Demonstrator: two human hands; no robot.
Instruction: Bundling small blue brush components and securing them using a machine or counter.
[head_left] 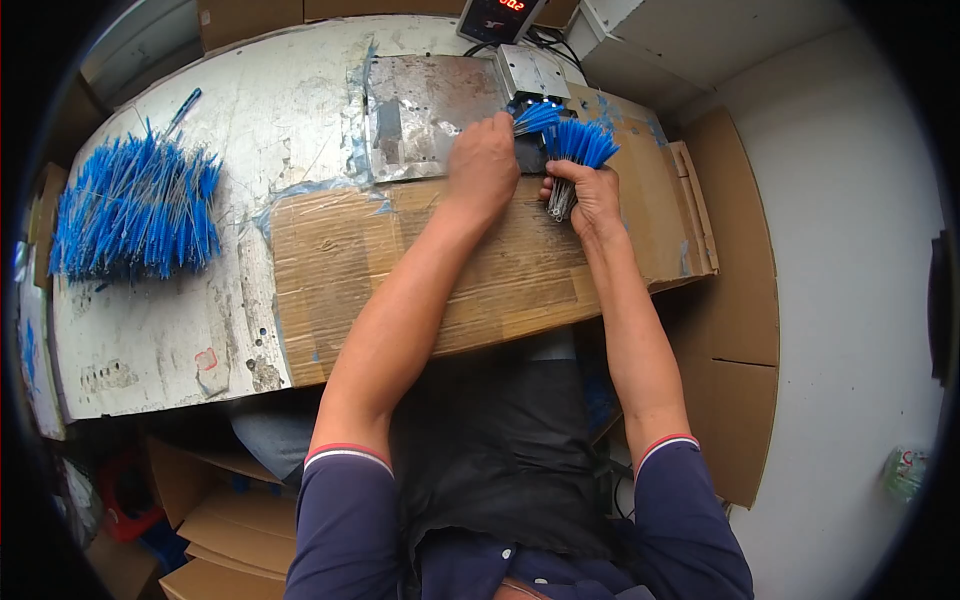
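My right hand point(592, 195) is closed around a bundle of blue-ended wire pieces point(582, 143), which look like small brushes. Their blue ends fan out above the thumb, and bare looped metal ends poke out below. To its left, my left hand point(485, 155) is closed on a smaller bunch of the same pieces point(537, 118), blue ends pointing right. Its fingertips are partly hidden. Both hands are over the far part of the bench, beside a metal plate point(425, 110) and a small metal machine block point(532, 72).
A big heap of blue-ended wire pieces point(140, 205) lies at the left of the worn white bench point(235, 330). Taped cardboard point(400, 270) covers the bench's near side. A display box with red digits point(500, 18) and cables stand at the back. Cardboard panels point(735, 300) line the right.
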